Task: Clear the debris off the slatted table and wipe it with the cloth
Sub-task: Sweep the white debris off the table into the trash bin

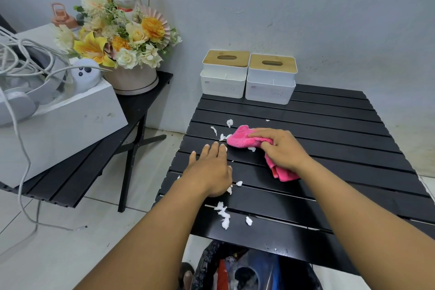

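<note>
Right now the right hand [282,148] presses its fingers [259,134] on the pink cloth [244,140]; debris [214,130] lies just left, nearer the flat, open left hand [209,169] on the desk [329,125].

Slatted table [329,125] right of centre; two tissue boxes [224,73] [270,77] side by side on its far-left edge, against the wall. Cloth [244,139] mid-table under right hand [282,148]; left hand [209,169] flat just left of it. Debris [223,215] scattered on the table's left part — far of the cloth and near edge. Second table [141,101] further left carries flower pot [131,77] and, nearer, a box [61,125].
</note>
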A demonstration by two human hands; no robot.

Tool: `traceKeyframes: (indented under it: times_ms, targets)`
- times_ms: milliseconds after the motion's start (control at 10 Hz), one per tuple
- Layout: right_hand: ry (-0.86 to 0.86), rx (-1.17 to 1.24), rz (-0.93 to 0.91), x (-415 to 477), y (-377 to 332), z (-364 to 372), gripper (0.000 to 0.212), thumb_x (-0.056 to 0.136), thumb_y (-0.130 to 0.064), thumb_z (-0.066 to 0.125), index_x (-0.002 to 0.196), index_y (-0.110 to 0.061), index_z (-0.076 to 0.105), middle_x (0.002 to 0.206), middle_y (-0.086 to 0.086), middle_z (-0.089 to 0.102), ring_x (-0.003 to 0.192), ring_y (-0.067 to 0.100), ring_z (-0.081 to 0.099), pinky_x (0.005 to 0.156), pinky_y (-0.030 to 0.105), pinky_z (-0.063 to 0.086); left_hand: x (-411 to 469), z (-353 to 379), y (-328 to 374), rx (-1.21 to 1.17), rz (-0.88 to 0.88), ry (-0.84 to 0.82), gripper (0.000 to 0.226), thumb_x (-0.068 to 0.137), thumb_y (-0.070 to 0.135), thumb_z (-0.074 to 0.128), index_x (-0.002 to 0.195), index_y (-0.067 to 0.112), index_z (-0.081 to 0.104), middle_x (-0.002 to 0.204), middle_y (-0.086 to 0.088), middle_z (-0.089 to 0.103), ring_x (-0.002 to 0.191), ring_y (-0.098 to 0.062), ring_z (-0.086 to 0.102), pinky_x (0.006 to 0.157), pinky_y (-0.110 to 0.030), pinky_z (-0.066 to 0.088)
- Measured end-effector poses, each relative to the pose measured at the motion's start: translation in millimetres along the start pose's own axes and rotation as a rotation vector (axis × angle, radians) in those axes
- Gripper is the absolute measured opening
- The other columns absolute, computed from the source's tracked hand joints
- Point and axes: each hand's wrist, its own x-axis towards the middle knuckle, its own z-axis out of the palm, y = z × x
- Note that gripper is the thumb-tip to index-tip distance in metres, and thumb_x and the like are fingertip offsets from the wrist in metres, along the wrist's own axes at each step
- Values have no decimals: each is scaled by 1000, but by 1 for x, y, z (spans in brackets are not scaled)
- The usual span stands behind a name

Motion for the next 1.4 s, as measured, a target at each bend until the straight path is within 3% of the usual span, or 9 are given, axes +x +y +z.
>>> traceKeyframes:
  times_ms: [100,300,500,600,800,1000,1200,1300,1400]
  targets:
    - [123,39,47,3,4,-4,50,83,-2,47,113,-34,71,112,-10,72,83,8,65,94,25,48,-1,0,-2,-8,-1,6,62,104,35,26,157,16,1,165,-1,-8,151,-21,-9,121,-50,-2]
    - [404,-19,219,29,22,-22,48,85,-11,45,119,-34,69,116,-5,71,108,19,62,97,23,41,3,2,-3,-15,3,12,61,104,35,24,157,15,1,165,0,-8,151,-21,-8,121,-50,-3]
    - [270,-182,327,52,32,-24,47,87,-11,42,124,-30,66,119,8,69,112,34,59,95,38,47,8,4,-1,-19,13,10,62,104,36,23,157,13,1,165,1,-6,151,-22,-7,121,-50,-2]
    - [185,-169,255,43,29,-18,45,87,-13,44,118,-35,68,105,2,74,103,27,64,92,36,50,8,3,1,-17,15,9,63,104,36,23,157,13,0,165,0,-7,151,-22,-7,121,-50,-2]
    - [-5,-29,56,16,15,-27,48,85,-3,48,106,-38,74,110,-19,69,106,0,62,94,18,43,7,2,3,-30,15,-2,63,104,36,22,157,12,-2,165,-2,-9,151,-21,-9,121,-50,-3]
    - [323,59,230,40,22,-39,50,85,-5,45,113,-35,72,104,-6,73,91,12,65,88,25,49,9,4,2,-42,18,5,63,103,36,22,156,12,-2,165,-1,-7,151,-22,-8,121,-50,-3]
    - [120,-57,204,48,26,-17,50,85,-10,42,117,-40,68,75,-8,73,63,10,66,89,37,53,11,3,-2,-42,2,-4,62,103,36,23,157,14,1,165,1,-6,151,-22,-8,121,-51,-2]
    - [51,-107,81,36,19,-7,51,86,-7,46,121,-38,67,116,-15,68,103,13,65,102,32,45,10,2,0,-29,-2,-19,63,104,36,23,157,13,-1,165,-1,-9,151,-22,-8,121,-51,-3]
    - [4,-191,-37,17,13,4,50,87,-7,49,125,-34,65,139,-13,55,132,6,45,111,29,34,6,1,3,-13,-1,-32,63,104,36,23,157,13,-2,165,-1,-10,151,-22,-9,121,-51,-3]
